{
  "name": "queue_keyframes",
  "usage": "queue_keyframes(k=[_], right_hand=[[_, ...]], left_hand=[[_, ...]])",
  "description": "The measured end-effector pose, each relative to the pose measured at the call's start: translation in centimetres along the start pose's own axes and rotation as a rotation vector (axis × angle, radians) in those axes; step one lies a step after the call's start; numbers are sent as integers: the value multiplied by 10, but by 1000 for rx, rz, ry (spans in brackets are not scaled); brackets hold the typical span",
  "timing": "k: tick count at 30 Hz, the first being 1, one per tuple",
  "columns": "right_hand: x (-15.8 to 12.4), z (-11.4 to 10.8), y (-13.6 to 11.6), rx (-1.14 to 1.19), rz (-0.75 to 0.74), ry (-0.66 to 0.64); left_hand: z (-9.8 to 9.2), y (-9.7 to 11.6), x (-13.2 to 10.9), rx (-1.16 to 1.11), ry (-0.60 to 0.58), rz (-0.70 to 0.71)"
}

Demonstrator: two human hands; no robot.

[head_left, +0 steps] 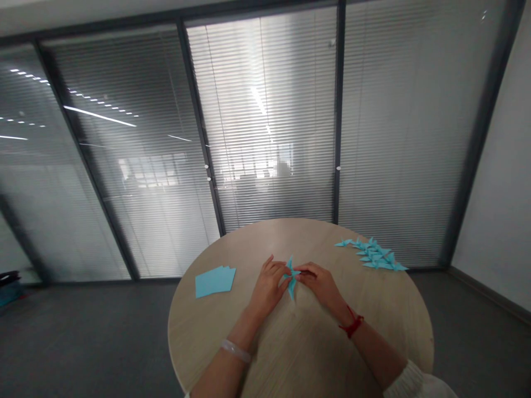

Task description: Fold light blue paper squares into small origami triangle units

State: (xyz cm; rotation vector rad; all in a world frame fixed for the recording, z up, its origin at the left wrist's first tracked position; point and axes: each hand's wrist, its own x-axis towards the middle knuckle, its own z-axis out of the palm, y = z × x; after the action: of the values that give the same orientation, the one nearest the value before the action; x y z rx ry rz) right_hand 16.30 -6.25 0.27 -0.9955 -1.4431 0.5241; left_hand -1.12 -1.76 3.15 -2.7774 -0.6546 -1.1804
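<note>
Between my two hands is a blue origami crane [292, 281], its pointed ends sticking out away from me and toward me. My left hand [270, 282] pinches its left side between thumb and fingers. From the right, my right hand [319, 281] grips the opposite side the same way. Fingertips cover the crane's middle parts. At the table's right rear lies a group of several finished blue paper cranes [375, 254], close together and partly overlapping. Left of my hands rests a small fanned stack of flat blue paper sheets [214, 281].
Everything sits on a round wooden table [265, 232]. Behind it stands a glass partition with blinds [265, 121] and dark frames. A white wall [498, 221] rises at the right. On the floor at the far left is a dark and blue object [10, 288], cut off by the edge.
</note>
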Motion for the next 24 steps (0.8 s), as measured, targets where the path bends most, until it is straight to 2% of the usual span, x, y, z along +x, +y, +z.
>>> queue_keyframes(k=[7, 16, 24], right_hand=[[0, -4, -2, -300, -175, 6], [-2, -3, -3, -301, -149, 62], [-2, -5, -7, -345, -209, 45]], left_hand=[[2, 0, -1, 62, 0, 27], [5, -2, -1, 137, 29, 55], [5, -1, -2, 158, 36, 83]])
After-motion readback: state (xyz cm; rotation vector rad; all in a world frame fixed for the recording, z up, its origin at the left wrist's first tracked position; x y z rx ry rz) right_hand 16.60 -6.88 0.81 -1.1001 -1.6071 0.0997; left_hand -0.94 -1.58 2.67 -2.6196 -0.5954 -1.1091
